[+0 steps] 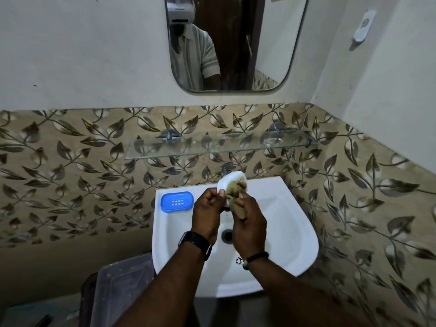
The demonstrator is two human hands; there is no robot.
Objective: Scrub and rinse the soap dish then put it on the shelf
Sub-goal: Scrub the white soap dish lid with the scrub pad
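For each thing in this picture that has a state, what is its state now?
White soap dish: held tilted over the basin, being scrubbed.
Brown scrub pad: pressed into the dish.
Left hand: gripping the dish.
Right hand: gripping the pad.
Blue perforated tray: lying on the sink's rim.
Glass shelf: bare.

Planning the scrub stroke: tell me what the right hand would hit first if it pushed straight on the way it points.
The right hand points up-left; its scrubber already presses into the white soap dish, so the dish comes first.

Dim indoor light, bowed wide-angle edges
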